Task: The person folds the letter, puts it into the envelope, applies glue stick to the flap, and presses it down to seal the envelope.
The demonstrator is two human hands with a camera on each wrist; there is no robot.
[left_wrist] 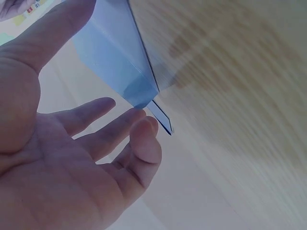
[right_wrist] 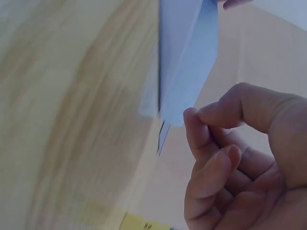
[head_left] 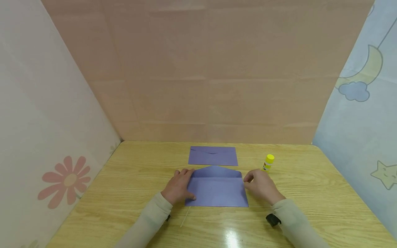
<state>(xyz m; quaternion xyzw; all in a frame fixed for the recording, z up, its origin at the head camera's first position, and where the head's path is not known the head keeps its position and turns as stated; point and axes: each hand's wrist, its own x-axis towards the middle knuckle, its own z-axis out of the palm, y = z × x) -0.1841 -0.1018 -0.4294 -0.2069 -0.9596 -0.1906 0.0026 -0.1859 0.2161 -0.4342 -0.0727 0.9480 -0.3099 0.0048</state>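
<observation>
A purple envelope [head_left: 217,191] with its pointed flap [head_left: 217,171] unfolded lies on the wooden table in front of me. My left hand [head_left: 180,186] rests at its left side, the thumb extended over the front and the fingers by the left edge. In the left wrist view those fingers [left_wrist: 91,129] are loosely bent below the flap corner. Close beside the right edge, near the flap crease, my right hand [head_left: 260,184] has thumb and index fingertips together. The right wrist view shows them right at the flap's corner [right_wrist: 178,112], with nothing visible between them.
Behind the open envelope lies a second purple envelope [head_left: 214,158] with its flap down. A glue stick [head_left: 268,162] with a yellow cap stands beyond my right hand. One thin pale strip [head_left: 185,217] is on the table near the front. Fabric-like walls [head_left: 204,69] enclose the table's back and sides.
</observation>
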